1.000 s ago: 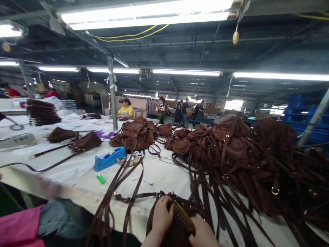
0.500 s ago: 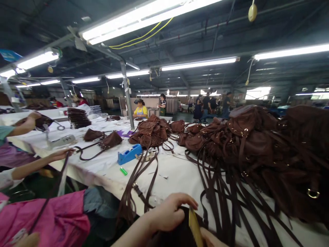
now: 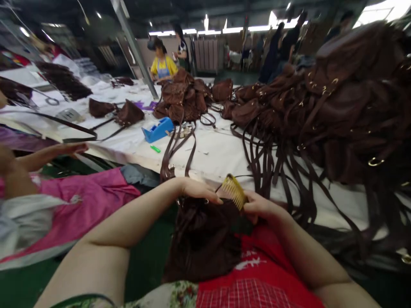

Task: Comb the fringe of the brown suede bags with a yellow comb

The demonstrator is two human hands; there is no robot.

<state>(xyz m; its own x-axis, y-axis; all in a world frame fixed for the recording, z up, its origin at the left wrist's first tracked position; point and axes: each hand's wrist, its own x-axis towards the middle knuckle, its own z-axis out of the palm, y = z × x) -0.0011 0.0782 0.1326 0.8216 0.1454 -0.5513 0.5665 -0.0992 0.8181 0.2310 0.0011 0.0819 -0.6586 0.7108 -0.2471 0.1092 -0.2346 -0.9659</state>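
A dark brown leather bag (image 3: 202, 239) hangs in front of my body, above my lap, next to a red apron (image 3: 266, 261). My left hand (image 3: 201, 190) lies along the bag's upper edge, gripping it, with its fingers stretched to the right and its thumb mostly hidden. Above the bag's right side, a yellow comb (image 3: 235, 191) is held tilted, teeth toward the lower left. My right hand (image 3: 261, 206) pinches the comb's lower end between thumb and fingers. The comb's teeth are apart from my left fingertips.
Brown bags (image 3: 340, 107) with long dangling straps (image 3: 266, 171) are heaped on the right of the white table (image 3: 215, 158). A smaller bag pile (image 3: 181, 98), a blue tape dispenser (image 3: 158, 130) and a green lighter (image 3: 155, 149) lie ahead. At left sits a co-worker in pink (image 3: 93, 192).
The view has tipped downward, showing my arms, apron and the bag. My right hand has come into fuller view with the comb, now clear of my left hand. The co-worker's arm at left has shifted.
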